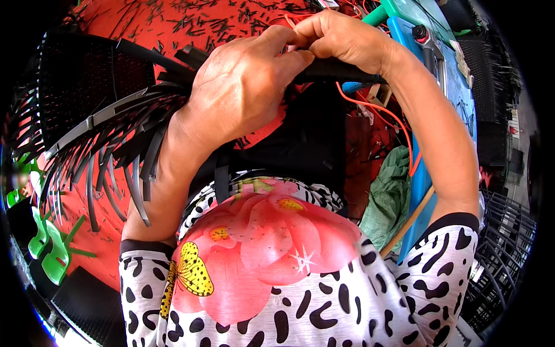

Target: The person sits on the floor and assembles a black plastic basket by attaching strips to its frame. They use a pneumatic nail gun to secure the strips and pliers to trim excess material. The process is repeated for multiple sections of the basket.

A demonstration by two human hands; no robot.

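Note:
Near the top middle, my left hand [240, 84] and my right hand [344, 39] meet, fingers closed and pinched together. A small dark piece shows between the fingertips, but its outline is mostly hidden. Many black plastic strips [124, 124] fan out to the left from beneath my left hand and hang over that forearm. My left palm faces away, covering where the strips come together. Below my right hand, a dark band [341, 70] runs toward the wrist; the fingers hide how it joins the strips.
Short black offcuts [217, 24] litter the red floor. Black woven panels [87, 87] stand at the left, near green plastic pieces [55, 254]. Along the right runs a blue table [459, 110] with a metal-and-black tool [426, 46]. An orange cord [399, 120] loops beside a green sack [390, 191].

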